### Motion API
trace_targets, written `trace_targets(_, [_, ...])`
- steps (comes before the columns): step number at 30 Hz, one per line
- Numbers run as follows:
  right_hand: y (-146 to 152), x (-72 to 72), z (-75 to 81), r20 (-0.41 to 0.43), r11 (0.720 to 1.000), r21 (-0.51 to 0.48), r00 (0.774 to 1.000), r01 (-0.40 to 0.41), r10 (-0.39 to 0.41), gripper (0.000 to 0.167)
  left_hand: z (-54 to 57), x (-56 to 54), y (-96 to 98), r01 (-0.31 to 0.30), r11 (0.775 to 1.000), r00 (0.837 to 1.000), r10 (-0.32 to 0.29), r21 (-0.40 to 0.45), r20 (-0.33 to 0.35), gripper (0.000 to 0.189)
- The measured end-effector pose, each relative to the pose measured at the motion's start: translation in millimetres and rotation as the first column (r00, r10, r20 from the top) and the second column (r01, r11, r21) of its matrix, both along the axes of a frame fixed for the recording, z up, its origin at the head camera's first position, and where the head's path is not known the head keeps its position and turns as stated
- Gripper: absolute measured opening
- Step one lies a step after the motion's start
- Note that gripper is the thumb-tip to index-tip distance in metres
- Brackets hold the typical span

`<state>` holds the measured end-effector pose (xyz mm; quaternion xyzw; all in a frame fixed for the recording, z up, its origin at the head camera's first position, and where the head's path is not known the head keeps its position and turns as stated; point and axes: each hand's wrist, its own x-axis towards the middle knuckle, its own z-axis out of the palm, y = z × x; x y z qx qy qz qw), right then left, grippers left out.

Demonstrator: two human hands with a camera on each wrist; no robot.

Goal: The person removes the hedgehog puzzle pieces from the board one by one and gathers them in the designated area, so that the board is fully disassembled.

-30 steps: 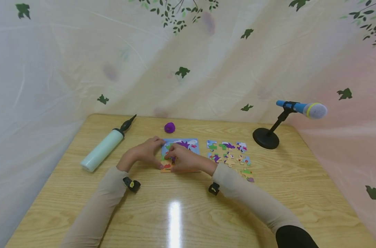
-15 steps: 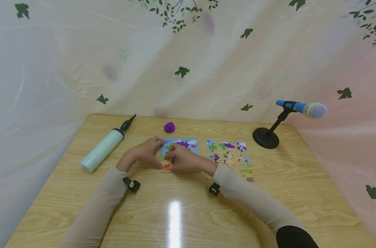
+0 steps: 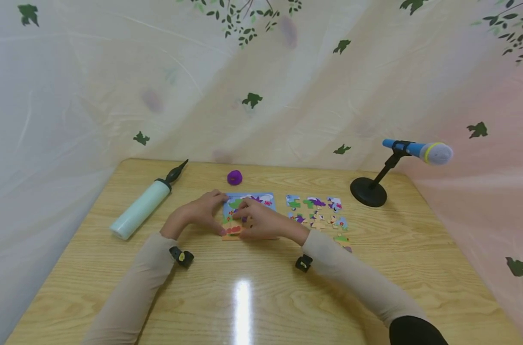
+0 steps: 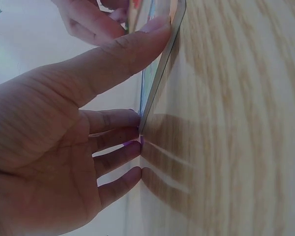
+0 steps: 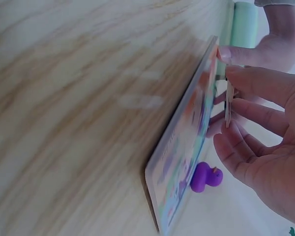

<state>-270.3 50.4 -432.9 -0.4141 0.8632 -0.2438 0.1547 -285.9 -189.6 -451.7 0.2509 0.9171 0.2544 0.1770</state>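
A colourful jigsaw puzzle board [image 3: 248, 194] lies at the table's middle. My left hand [image 3: 204, 211] spans its left edge: the thumb presses on the near corner, and the fairly straight fingers touch the edge farther back. Over the board's left part, my right hand [image 3: 266, 220] pinches a thin puzzle piece [image 5: 229, 105] between thumb and fingertips. In the right wrist view that piece shows edge-on, a little above the board. Part of the picture is hidden beneath the right hand in the head view.
Several loose puzzle pieces [image 3: 316, 202] lie in rows right of the board, partly behind the right forearm. A purple toy duck [image 5: 206, 178] stands behind it. A pale green hand pump [image 3: 142, 208] lies left; a blue microphone on a stand [image 3: 368, 191] stands back right.
My right hand has shifted slightly right and up from the board, the puzzle piece still in its fingers. The left hand stays at the board's edge.
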Motion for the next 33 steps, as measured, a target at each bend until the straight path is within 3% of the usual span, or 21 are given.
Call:
trace_targets(17, [59.2,4.6,10.8,-0.019,0.999,-0.002,0.999,0.034,-0.034,0.049,4.4,1.6,3.7,-0.019,0.999,1.000,0.019,-0.045,-0.004,0.104])
trace_targets(33, [105.5,18.1,5.4,-0.029,0.997,0.000,0.997,0.078,-0.077,0.042,0.9,4.4,3.7,-0.031,0.999,1.000,0.031,-0.029,-0.004,0.105])
